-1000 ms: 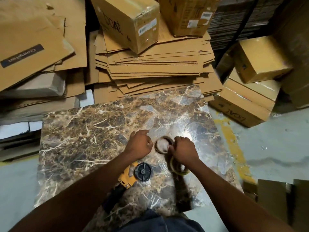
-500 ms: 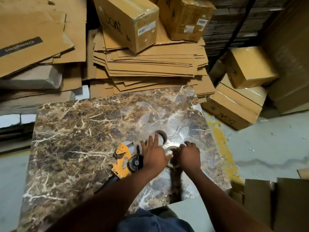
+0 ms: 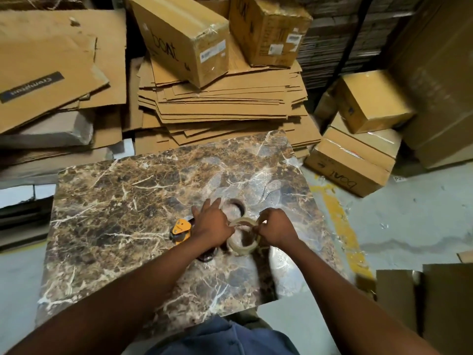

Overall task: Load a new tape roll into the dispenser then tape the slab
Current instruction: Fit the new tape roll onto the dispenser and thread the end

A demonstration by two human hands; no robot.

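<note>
A brown marble slab point(image 3: 122, 216) lies flat in front of me. On it, a clear tape roll point(image 3: 243, 245) is tilted up near the middle. My right hand point(image 3: 275, 230) pinches its upper rim, and my left hand point(image 3: 213, 225) touches the roll's left side with its fingertips. The yellow tape dispenser point(image 3: 181, 230) rests on the slab under my left hand; its black hub and handle are mostly hidden by my wrist. An empty brown tape core point(image 3: 234, 206) sits just beyond my hands.
Stacks of flattened cardboard point(image 3: 220, 106) and sealed cartons point(image 3: 184, 39) crowd the far side. More boxes point(image 3: 358, 155) stand at the right. Grey concrete floor with a yellow stripe point(image 3: 340, 226) lies right of the slab; cardboard pieces point(image 3: 422, 303) are near right.
The view shifted slightly. My left hand moved onto the roll's left side over the dispenser, and my right hand raised the roll's rim, tilting it up.
</note>
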